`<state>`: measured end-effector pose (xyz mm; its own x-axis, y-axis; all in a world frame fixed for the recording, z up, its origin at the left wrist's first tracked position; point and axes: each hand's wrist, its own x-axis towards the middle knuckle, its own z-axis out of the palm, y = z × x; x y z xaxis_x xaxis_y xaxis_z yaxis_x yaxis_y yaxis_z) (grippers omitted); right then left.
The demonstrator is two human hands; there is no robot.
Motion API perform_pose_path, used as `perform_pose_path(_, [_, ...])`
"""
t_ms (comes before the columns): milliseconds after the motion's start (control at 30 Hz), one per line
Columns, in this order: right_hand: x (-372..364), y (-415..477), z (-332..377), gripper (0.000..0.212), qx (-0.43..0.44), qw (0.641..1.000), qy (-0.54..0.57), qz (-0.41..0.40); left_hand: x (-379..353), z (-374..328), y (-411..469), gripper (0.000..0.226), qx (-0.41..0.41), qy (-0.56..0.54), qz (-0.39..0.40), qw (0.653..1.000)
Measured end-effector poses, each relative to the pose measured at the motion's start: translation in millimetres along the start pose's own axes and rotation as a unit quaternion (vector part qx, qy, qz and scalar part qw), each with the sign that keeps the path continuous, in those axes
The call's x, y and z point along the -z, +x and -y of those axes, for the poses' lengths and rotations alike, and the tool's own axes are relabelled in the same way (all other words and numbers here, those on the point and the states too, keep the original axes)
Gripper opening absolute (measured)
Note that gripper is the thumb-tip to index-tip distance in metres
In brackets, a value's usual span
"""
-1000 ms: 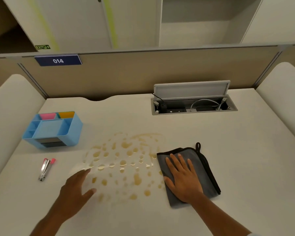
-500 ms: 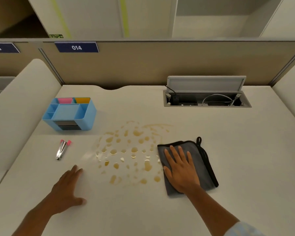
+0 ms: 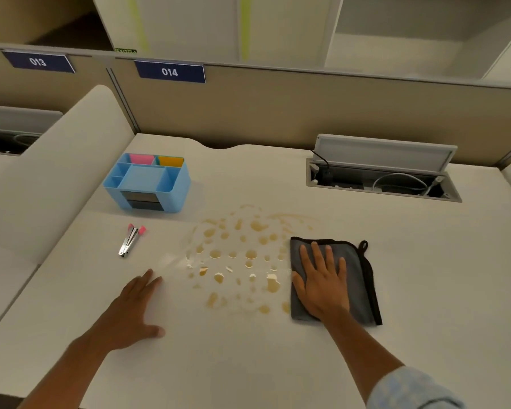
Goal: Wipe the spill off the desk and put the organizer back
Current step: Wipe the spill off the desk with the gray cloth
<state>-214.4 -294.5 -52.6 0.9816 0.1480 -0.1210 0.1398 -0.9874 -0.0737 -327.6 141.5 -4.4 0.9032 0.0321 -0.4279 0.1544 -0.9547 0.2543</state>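
A tan spill [image 3: 242,258] of scattered drops lies in the middle of the white desk [image 3: 431,278]. A grey cloth with black trim [image 3: 359,276] lies flat at the spill's right edge. My right hand [image 3: 322,286] rests flat on the cloth, fingers spread, palm down. My left hand [image 3: 133,308] lies flat on the bare desk just left of the spill, holding nothing. The light blue organizer [image 3: 148,184], with pink and yellow compartments at its back, stands at the far left of the desk, apart from the spill.
A small metal tool with pink tips [image 3: 130,240] lies in front of the organizer. An open cable hatch [image 3: 381,178] with its lid raised sits at the back right. A beige partition [image 3: 278,113] closes the back; padded side panels [image 3: 56,172] flank the desk.
My left hand has slid left, off the spill's edge, onto bare desk. My right hand stays flat on the cloth. The view has shifted to the left.
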Motion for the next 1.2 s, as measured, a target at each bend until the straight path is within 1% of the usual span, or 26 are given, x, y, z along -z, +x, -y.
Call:
perform_pose_path(100, [-10, -22, 10, 0.072, 0.053, 0.999, 0.007, -0.004, 1, 0, 1, 0.132, -0.001, 0.001, -0.001, 1.0])
perform_pose_path(200, [-23, -54, 2, 0.07, 0.102, 0.995, 0.006, -0.01, 0, 1, 0, 0.132, -0.002, 0.005, -0.009, 1.0])
perform_pose_path(267, [-28, -68, -9, 0.068, 0.109, 0.994, 0.0, -0.008, 1, 2, 1, 0.132, -0.003, 0.006, -0.009, 1.0])
perform_pose_path(333, [-26, -69, -16, 0.068, 0.08, 0.997, 0.001, -0.008, 0, 2, 1, 0.132, -0.005, 0.002, -0.012, 1.0])
perform_pose_path(467, [-12, -36, -6, 0.07, -0.023, 1.0, -0.004, -0.002, -2, 3, 1, 0.131, -0.006, 0.009, -0.012, 1.0])
perform_pose_path(533, [-5, -17, 9, 0.071, -0.048, 0.999, 0.014, 0.001, -4, 4, 2, 0.13, -0.006, 0.008, -0.014, 1.0])
perform_pose_path(567, [-3, -11, 17, 0.071, -0.046, 0.999, 0.018, 0.004, -6, 5, 2, 0.13, -0.005, 0.007, -0.016, 1.0])
perform_pose_path(667, [-1, -5, 41, 0.071, 0.0, 1.0, 0.011, 0.014, -7, 5, 3, 0.13, -0.001, 0.013, -0.014, 1.0])
perform_pose_path(767, [-6, -19, 53, 0.069, 0.058, 0.998, 0.01, 0.011, -7, 5, 2, 0.13, 0.0, 0.01, -0.017, 1.0])
perform_pose_path(867, [-17, -45, 47, 0.069, 0.109, 0.994, 0.005, 0.012, -6, 4, 2, 0.131, -0.001, 0.009, -0.015, 1.0])
perform_pose_path(933, [-23, -59, 34, 0.068, 0.125, 0.992, 0.002, 0.004, -6, 2, 2, 0.13, -0.001, 0.009, -0.013, 1.0])
perform_pose_path(1000, [-24, -64, 20, 0.067, 0.11, 0.994, 0.005, -0.002, -6, 2, 2, 0.13, -0.003, 0.006, -0.017, 1.0])
perform_pose_path(1067, [-20, -53, 14, 0.066, 0.07, 0.998, 0.004, -0.005, -6, 2, 1, 0.13, -0.004, 0.007, -0.02, 1.0])
perform_pose_path(1200, [-9, -17, 28, 0.069, -0.008, 1.0, 0.013, 0.002, -7, 3, 1, 0.13, -0.003, 0.006, -0.018, 1.0])
